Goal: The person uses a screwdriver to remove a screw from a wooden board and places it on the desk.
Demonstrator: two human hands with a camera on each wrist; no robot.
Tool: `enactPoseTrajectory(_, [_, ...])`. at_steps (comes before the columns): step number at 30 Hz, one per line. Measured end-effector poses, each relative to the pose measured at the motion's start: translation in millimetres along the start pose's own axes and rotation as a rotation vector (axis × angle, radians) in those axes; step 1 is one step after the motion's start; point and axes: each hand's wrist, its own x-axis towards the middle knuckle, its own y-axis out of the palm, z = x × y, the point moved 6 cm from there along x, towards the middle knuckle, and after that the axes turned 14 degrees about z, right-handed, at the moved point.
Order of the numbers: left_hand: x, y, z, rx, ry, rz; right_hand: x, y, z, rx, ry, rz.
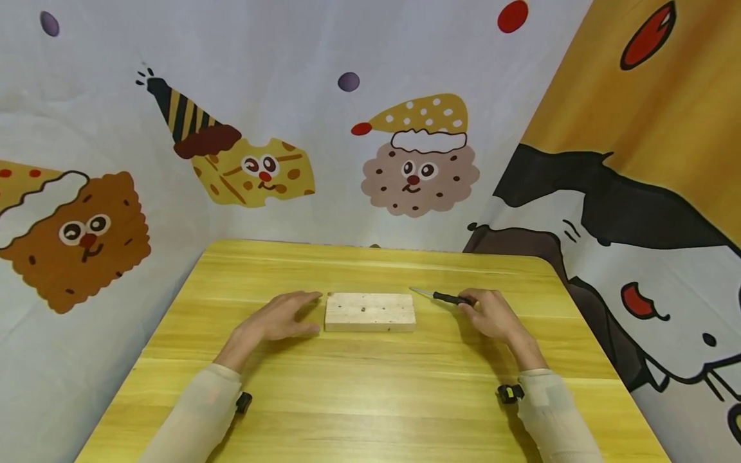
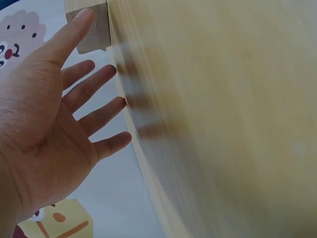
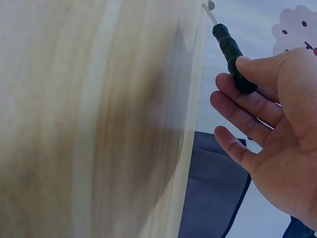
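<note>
A pale wooden block [image 1: 370,312] with several small holes or dark spots in its top lies flat near the middle of the table. My left hand [image 1: 283,316] is just left of it, fingers spread and nothing held; the left wrist view shows its bare palm [image 2: 44,114] and the end of the block [image 2: 94,29] beyond the thumb. To the right of the block, my right hand [image 1: 491,313] pinches a screwdriver [image 1: 448,298] by the end of its dark handle. Its thin metal shaft points left, toward the block's far right corner. In the right wrist view, thumb and fingers meet on the screwdriver handle [image 3: 230,57].
The light wooden table [image 1: 359,399] has its far edge close to a hanging cloth [image 1: 278,83] printed with cartoon food and figures. Small dark devices sit at the left cuff [image 1: 244,403] and the right cuff [image 1: 510,393].
</note>
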Motion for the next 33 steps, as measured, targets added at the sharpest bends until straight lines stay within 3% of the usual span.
enactPoseTrajectory(16, [11.5,2.0,-10.8,-0.055,0.009,0.011,-6.5,-17,12,0.008,-0.004,-0.099])
enactPoseTrajectory(33, [21.8,-0.6,-21.9,-0.1,-0.016,0.002,0.9,-33,57,0.017,-0.175,-0.263])
